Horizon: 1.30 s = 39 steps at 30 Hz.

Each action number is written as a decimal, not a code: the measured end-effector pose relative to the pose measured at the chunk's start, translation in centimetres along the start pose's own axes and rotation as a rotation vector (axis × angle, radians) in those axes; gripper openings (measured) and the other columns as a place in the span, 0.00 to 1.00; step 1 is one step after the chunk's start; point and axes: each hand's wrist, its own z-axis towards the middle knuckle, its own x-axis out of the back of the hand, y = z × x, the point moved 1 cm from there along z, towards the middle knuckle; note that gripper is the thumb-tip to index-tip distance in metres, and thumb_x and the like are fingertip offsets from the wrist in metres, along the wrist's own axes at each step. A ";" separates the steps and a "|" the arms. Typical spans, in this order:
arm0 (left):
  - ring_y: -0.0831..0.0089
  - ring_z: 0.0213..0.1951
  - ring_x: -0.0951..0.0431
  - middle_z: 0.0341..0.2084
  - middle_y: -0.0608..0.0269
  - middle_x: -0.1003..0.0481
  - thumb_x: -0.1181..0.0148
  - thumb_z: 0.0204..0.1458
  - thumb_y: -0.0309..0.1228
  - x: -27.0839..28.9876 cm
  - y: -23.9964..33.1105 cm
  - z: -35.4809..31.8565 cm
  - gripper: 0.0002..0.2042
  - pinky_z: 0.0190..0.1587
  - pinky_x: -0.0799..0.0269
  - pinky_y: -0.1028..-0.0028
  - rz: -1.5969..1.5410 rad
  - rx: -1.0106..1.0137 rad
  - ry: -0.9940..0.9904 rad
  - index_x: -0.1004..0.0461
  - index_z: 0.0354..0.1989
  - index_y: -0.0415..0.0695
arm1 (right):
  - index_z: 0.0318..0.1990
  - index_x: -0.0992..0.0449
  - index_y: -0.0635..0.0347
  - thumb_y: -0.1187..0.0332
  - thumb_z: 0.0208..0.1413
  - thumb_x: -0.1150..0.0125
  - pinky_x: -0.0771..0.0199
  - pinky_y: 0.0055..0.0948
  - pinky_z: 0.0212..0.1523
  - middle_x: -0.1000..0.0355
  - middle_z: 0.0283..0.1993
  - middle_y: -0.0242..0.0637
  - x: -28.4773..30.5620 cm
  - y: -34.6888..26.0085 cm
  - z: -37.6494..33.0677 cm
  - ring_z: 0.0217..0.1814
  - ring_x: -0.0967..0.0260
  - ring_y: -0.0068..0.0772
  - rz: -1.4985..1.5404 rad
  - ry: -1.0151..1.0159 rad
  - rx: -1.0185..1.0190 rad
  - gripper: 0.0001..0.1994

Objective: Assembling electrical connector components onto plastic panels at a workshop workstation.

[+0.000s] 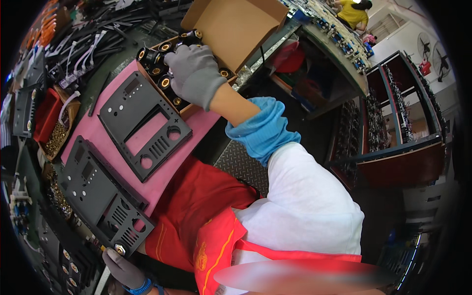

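My right hand (194, 73), in a light grey glove, reaches into an open cardboard box (236, 24). Its bent fingers lie on several black round parts with brass centres (156, 63); what it grips is hidden. My left hand (123, 268), in a dark grey glove with a blue wristband, pinches a small round brass-coloured part (119, 250). It holds the part at the near corner of a black metal panel with cut-outs and slots (98, 196). A second black panel (142, 123) lies beyond it on a pink mat (152, 189).
A red bin and a tray of small brass parts (51, 128) stand left of the mat. White and black cables (88, 42) lie at the far left. More black parts (69, 265) sit beside my left hand. Shelves (393, 113) and a person in yellow (351, 12) are at the right.
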 end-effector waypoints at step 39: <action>0.48 0.47 0.22 0.47 0.38 0.26 0.35 0.53 0.41 -2.4 10.5 -4.6 0.18 0.51 0.27 0.58 -0.464 -0.473 0.376 0.28 0.39 0.38 | 0.51 0.36 0.59 0.65 0.64 0.49 0.37 0.19 0.36 0.38 0.38 0.30 1.3 -16.8 -15.1 0.37 0.41 0.16 2.032 -0.620 0.464 0.13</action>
